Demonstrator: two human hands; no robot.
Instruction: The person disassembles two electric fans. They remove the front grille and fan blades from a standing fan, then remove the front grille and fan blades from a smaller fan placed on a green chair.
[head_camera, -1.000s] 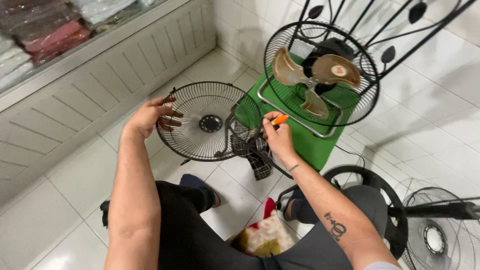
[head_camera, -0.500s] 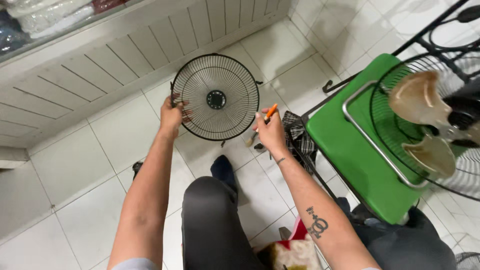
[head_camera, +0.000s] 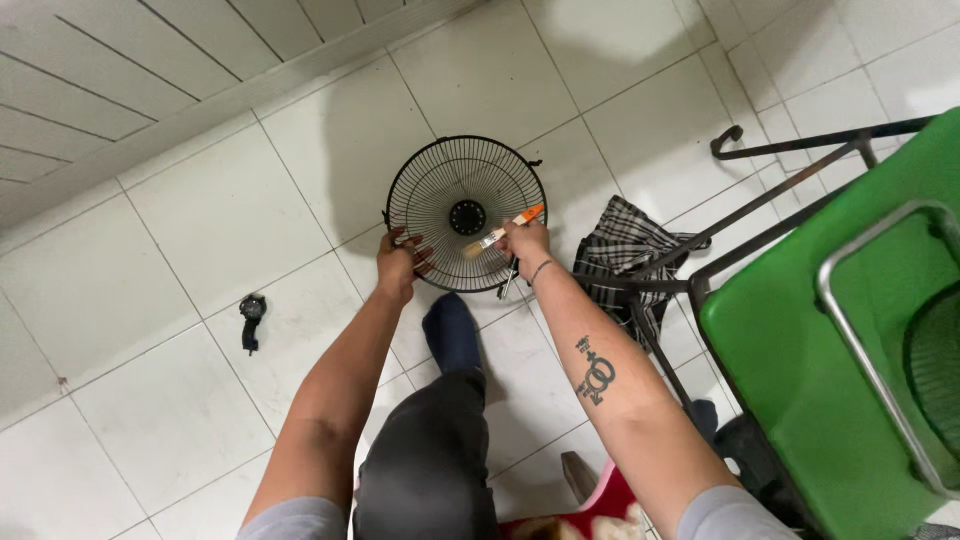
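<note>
A round black wire fan guard (head_camera: 465, 213) is held over the white tiled floor. My left hand (head_camera: 399, 263) grips its lower left rim. My right hand (head_camera: 526, 241) is at the lower right rim and holds a small brush (head_camera: 503, 231) with an orange handle, its bristles lying against the grille near the black centre hub. My dark-trousered leg and sock stretch out below the guard.
A checked cloth (head_camera: 625, 255) lies on the floor to the right, beside a black metal frame (head_camera: 790, 170). A green stool (head_camera: 850, 360) fills the right edge. A small black part (head_camera: 251, 315) lies on the tiles at left. A grey slatted wall (head_camera: 120, 90) runs along the top.
The view has swung left and down, so the stool with the fan moved to the right edge. The guard is now farther out over the floor, and the brush rests on its grille.
</note>
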